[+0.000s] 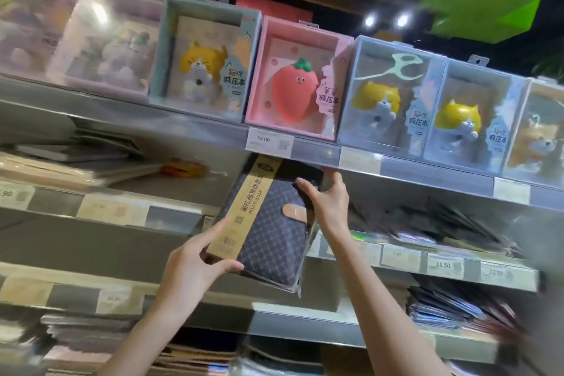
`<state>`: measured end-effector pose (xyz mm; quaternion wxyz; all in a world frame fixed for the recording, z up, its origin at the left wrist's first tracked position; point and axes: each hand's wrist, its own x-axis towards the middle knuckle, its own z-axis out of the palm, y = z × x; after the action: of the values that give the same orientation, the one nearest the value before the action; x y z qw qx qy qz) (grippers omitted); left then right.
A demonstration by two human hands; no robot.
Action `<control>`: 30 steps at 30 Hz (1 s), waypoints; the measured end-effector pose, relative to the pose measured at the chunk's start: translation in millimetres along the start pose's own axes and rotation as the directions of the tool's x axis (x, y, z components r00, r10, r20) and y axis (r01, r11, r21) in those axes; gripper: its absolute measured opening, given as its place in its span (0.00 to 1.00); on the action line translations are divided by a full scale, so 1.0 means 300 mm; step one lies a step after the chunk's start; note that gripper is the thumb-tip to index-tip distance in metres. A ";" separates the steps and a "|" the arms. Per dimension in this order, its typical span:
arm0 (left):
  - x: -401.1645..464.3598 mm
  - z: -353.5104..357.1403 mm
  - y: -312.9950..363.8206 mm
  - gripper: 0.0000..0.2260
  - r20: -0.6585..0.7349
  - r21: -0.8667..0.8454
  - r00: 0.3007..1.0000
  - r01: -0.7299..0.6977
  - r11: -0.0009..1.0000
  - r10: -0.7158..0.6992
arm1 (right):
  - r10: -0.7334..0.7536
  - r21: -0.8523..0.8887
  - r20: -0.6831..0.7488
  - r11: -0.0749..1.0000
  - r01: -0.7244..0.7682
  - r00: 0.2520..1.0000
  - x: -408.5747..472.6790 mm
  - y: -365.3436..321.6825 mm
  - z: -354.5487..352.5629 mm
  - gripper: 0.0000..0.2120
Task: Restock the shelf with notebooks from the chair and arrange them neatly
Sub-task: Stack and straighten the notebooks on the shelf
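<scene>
You are gripping a notebook [268, 223] with both hands [195, 265], sliding it onto the shelf [427, 262] ahead; next, square it.

Bright, even store light; two ceiling spotlights [386, 20] glare top right. Glare on clear boxes [100, 40] upper left. Heavy motion blur at left, right edges; wide-angle bending; centre sharp.

Boxed cat toys [201, 61], pink strawberry box [294, 82] on top tier; price tag [270, 139] below.
</scene>
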<state>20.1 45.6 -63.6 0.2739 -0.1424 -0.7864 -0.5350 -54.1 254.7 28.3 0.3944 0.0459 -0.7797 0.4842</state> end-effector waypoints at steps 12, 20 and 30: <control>-0.054 0.065 -0.078 0.39 -0.177 0.094 0.949 -0.247 0.964 0.261 | 0.114 -0.116 0.199 0.989 -0.092 0.973 0.057 -0.009 0.004 0.24; -0.051 0.053 -0.051 0.30 -0.195 0.112 0.944 -0.249 0.962 0.267 | -0.163 0.102 0.226 0.984 0.143 0.960 -0.338 0.034 -0.133 0.22; -0.001 0.044 0.085 0.31 -0.280 -0.011 0.933 -0.239 0.971 0.227 | -0.631 -0.435 -0.021 0.705 0.561 0.776 -0.416 0.111 0.019 0.33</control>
<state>29.9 67.7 -48.2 0.4391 -0.1647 -0.7058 -0.5309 13.1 229.0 -79.0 0.5948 0.1724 -0.7687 0.1601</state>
